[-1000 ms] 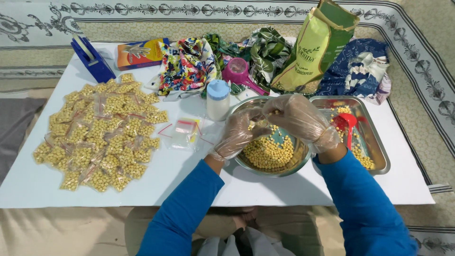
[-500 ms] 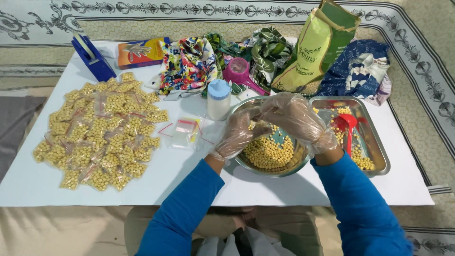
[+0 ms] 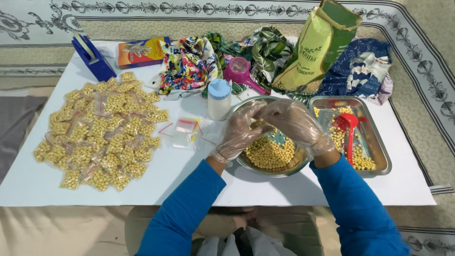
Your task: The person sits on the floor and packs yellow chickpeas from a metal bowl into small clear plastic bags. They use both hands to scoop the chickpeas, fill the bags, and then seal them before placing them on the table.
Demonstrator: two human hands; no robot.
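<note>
Many filled bags (image 3: 99,128) lie left; white bottle (image 3: 219,98) stands beside bowl (image 3: 246,163).

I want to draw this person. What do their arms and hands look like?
Both arms are covered by long bright blue sleeves that reach the wrists. The left hand and right hand each wear a thin, see-through plastic glove, loose and crinkly, ending just past the wrist. No watch, rings or markings show.

Yellow chickpeas (image 3: 270,154), silver bowl (image 3: 246,163), red scoop (image 3: 348,124), pink cup (image 3: 239,71), floral multicolour cloth (image 3: 187,64), blue sleeves (image 3: 189,208).
</note>
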